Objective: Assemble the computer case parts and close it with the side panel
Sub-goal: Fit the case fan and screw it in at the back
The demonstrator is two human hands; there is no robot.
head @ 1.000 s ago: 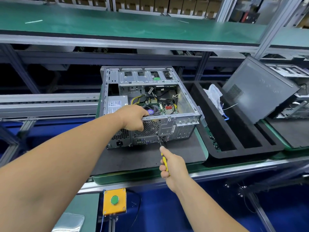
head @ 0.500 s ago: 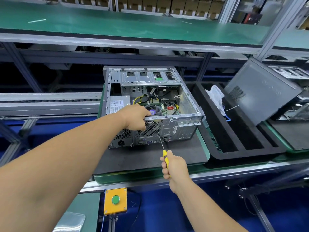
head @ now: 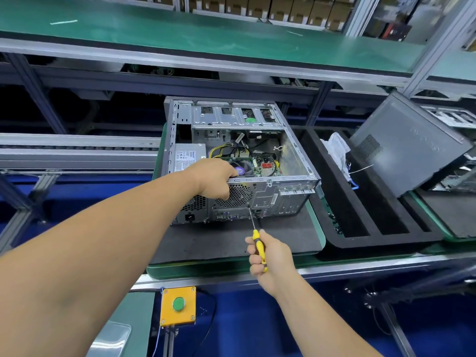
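Observation:
An open silver computer case (head: 296,155) lies on its side on a dark mat (head: 226,240), its rear panel toward me and its motherboard and cables exposed. My left hand (head: 213,180) grips the case's top rear edge above the fan grille. My right hand (head: 270,256) holds a yellow-handled screwdriver (head: 258,247), whose tip touches the rear panel just right of the fan grille. A grey side panel (head: 401,148) leans tilted at the right, apart from the case.
A black foam tray (head: 360,235) with long slots sits right of the mat, with white plastic bags (head: 337,150) at its far end. A yellow box with a green button (head: 178,305) hangs below the bench edge. A green shelf (head: 206,29) runs above.
The view has shifted slightly, so the case sits a little more to the right. My right hand with the screwdriver has stayed at the rear panel; my left hand keeps its grip.

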